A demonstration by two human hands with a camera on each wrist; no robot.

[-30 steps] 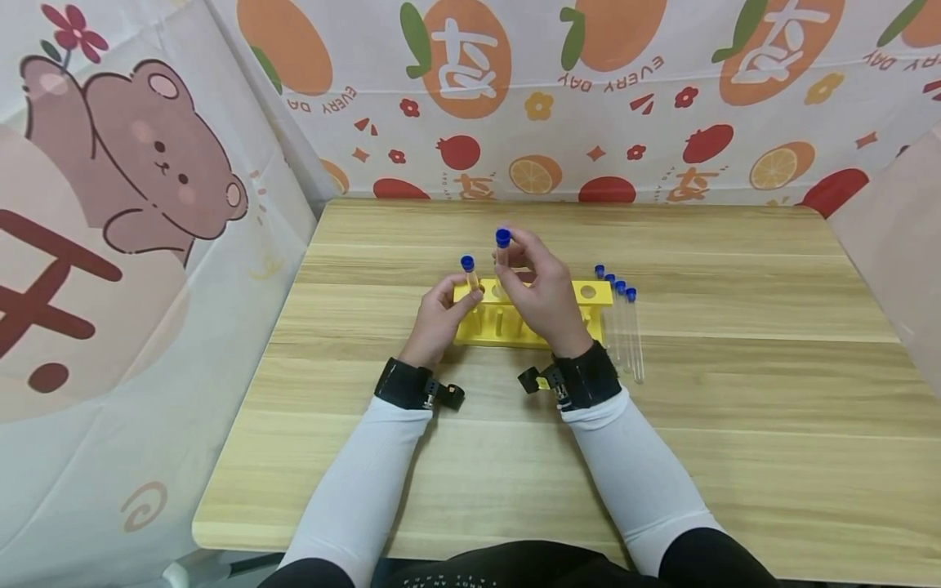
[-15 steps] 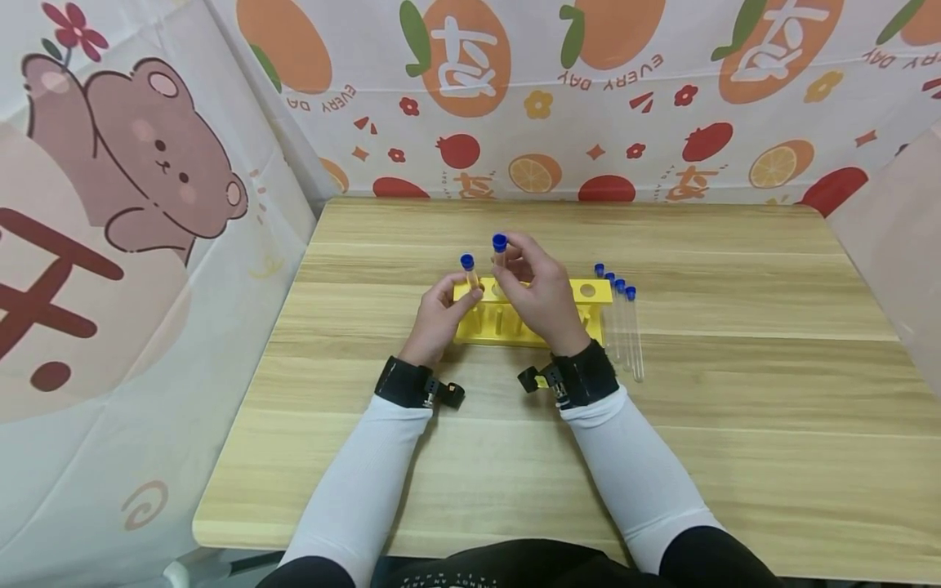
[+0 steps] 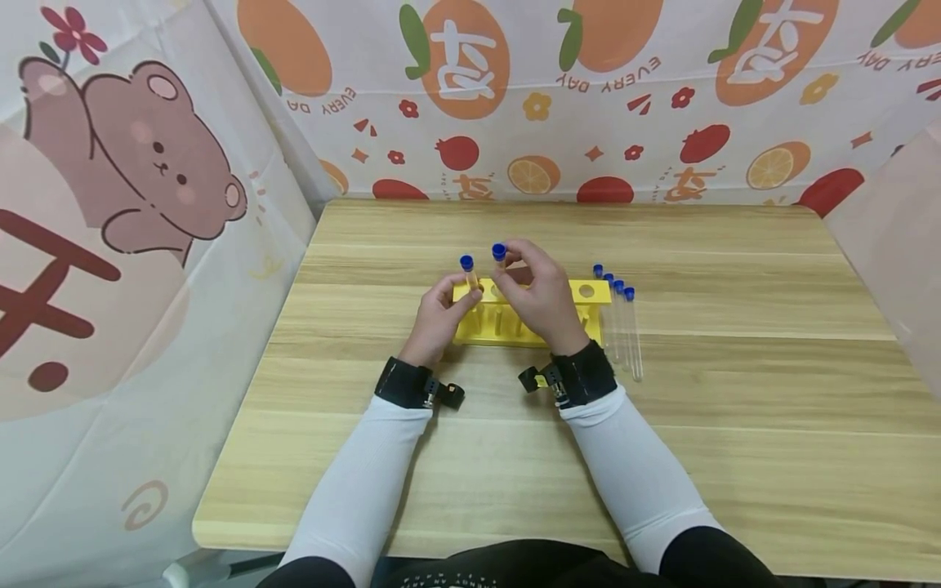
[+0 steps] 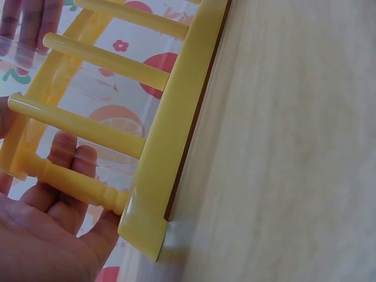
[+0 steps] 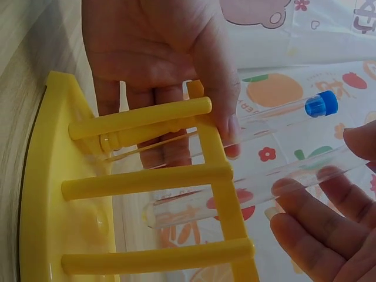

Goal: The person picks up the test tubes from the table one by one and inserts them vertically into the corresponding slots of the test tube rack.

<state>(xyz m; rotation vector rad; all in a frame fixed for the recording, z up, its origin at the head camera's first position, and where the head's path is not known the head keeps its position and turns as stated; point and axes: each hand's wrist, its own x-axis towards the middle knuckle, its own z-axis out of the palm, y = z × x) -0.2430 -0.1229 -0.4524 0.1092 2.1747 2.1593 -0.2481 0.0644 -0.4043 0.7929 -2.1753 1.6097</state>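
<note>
1. Seating a blue-capped tube in the yellow rack, toward the far edge of the desk, seems the current step.
2. Right hand pinches its upper part; left hand grips the rack's left end.
3. Next probably calls for lowering it straight down.

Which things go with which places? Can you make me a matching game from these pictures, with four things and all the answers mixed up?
Things:
1. left hand
2. right hand
3. four loose tubes
4. bear picture

Places:
A. on the table, right of the yellow rack
B. on the cloth at the left
C. at the left end of the rack
D. holding a blue-capped tube partway in the rack

Pairs: 1-C, 2-D, 3-A, 4-B
</note>
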